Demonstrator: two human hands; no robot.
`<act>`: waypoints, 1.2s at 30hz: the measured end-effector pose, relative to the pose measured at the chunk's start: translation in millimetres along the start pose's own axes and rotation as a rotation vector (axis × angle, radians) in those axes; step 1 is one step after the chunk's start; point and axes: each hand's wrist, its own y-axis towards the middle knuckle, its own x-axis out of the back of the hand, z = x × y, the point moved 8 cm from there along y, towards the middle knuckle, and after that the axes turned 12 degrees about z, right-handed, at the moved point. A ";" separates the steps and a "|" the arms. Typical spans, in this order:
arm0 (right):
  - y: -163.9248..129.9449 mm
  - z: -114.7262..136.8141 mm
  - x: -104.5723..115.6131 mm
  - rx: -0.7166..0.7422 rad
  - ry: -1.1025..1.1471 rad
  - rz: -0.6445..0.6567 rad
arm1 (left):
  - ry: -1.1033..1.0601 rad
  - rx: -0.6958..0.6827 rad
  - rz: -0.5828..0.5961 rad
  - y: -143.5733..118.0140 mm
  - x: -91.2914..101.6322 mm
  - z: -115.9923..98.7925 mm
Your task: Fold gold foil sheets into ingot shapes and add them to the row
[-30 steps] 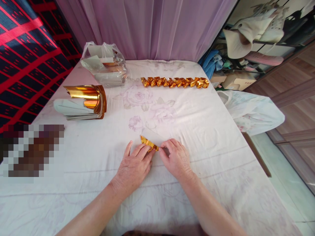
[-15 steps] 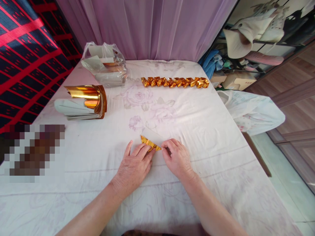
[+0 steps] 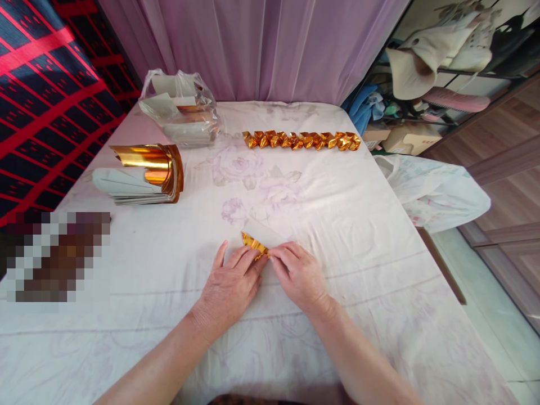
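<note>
A small folded piece of gold foil paper (image 3: 251, 241) lies on the cloth in front of me, its pale back turned up along the far side. Fingertips of my left hand (image 3: 230, 286) press on its near left part and hold it down, the little finger sticking out to the side. With thumb and forefinger together, my right hand (image 3: 301, 277) pinches the paper's right corner, which the fingers cover. Both hands meet closely at the paper's near edge. Farther back, a row of folded gold foil pieces (image 3: 301, 140) stretches across the table.
A curved stack of gold foil sheets (image 3: 172, 174) stands at the left. Behind it is a clear plastic bag (image 3: 181, 121) of more sheets. A floral cloth (image 3: 358, 214) covers the table; a white bag (image 3: 447, 191) sits beyond its right edge, below a cluttered shelf (image 3: 447, 79).
My right hand has moved slightly left, its fingertips now over the paper's right corner, which showed before. My left hand stays in place.
</note>
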 end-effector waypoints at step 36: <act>5.6 -3.0 -8.5 -0.109 -0.046 0.028 | -0.113 -0.174 0.060 -8.3 -3.3 18.6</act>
